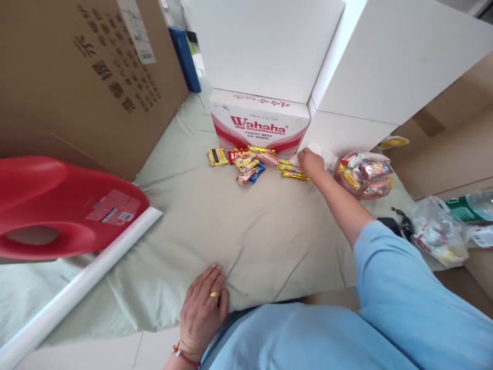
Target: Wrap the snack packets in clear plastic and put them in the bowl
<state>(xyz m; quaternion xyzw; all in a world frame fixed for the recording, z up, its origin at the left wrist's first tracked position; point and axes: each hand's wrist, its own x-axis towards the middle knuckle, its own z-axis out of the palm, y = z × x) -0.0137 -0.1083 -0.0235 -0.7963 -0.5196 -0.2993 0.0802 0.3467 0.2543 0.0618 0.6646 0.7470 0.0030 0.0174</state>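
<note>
My left hand [203, 311] lies flat at the front edge of the cloth-covered surface, fingers stretched out and holding nothing. My right hand [311, 162] reaches to the foot of the white boxes, its fingers closed together beside a pale pinkish wrapper. Whether that wrapper is in the grip is hidden. Just below the hand lie yellow stick packets [295, 174]. To their left is a loose heap of small snack packets [247, 163] in yellow, red and blue, with a single yellow packet [217, 157] apart from it. A round container of wrapped snacks [364, 174] sits right of my right wrist.
A Wahaha water carton [262, 123] stands behind the snacks under a large white box [265, 46]. At left are a brown carton [88, 77], a red plastic jug [69, 205] and a long white tube [88, 280]. A clear plastic bag [439, 231] lies far right.
</note>
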